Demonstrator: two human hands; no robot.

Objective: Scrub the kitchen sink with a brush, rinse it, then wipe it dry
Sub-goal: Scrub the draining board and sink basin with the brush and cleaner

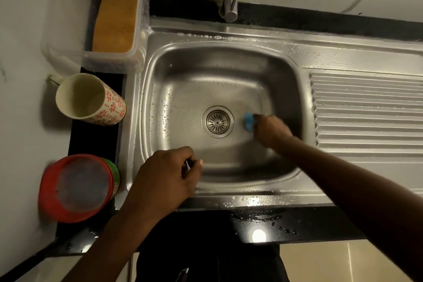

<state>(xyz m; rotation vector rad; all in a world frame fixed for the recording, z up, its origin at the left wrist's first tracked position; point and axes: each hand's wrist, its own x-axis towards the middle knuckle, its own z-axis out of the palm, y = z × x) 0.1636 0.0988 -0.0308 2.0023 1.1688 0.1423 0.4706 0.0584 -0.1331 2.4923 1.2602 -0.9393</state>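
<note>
Scrubbing stage under way. Right hand [271, 129] down in sink [229, 36], fingers clenched round blue brush [248, 121] beside drain [218, 121]. Left hand [168, 176] loosely curled on front rim, grasping nothing clear. Suds, droplets everywhere; rinse, drying left.

Left hand [166, 175] low at centre-left, knuckles up, fingers curled loosely inward, thumb tip showing at right side of the fist; whether it grips anything can't be told. Left forearm runs down and left to the bottom edge. Right hand [271, 129] further forward, reaching away from the body, fingers closed tight, back of hand facing up. Right forearm bare, stretched straight, angled from lower right corner up toward centre. Hands well apart.
</note>
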